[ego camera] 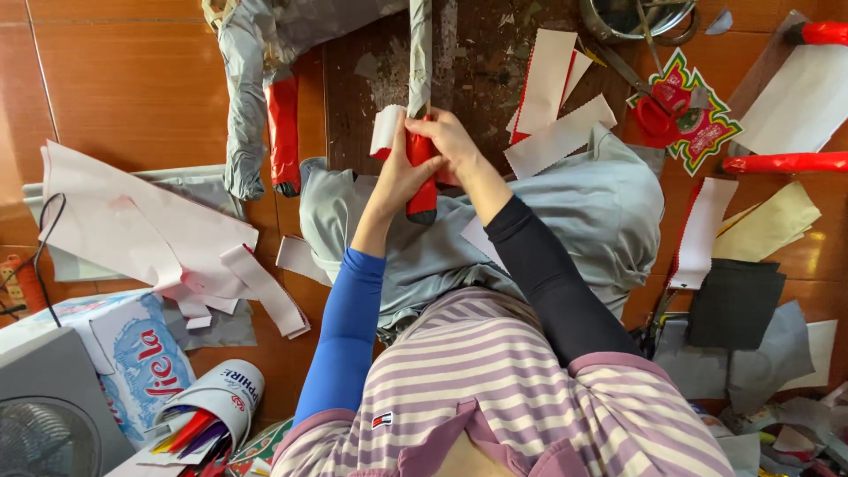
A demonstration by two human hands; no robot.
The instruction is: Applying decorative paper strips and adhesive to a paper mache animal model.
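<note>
**Both hands wrapping a red stick at the board's near edge**

The left hand [399, 172] and right hand [452, 137] close together around a red stick [420, 181], a white paper strip [386, 130] curling off its left side. Behind them lies a dark wooden board [477, 71]. Red-handled scissors [652, 110] rest near the floor's far right corner.

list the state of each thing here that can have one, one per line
left hand: closed around the red stick, at its lower part
right hand: gripping the red stick higher up
red stick: held upright in both hands, partly wrapped in grey paper
white paper strip: curled at the stick
scissors: lying unheld, blades look shut
paper cup: tipped on its side, coloured strips inside
red rolled stick: lying flat, unheld
</note>
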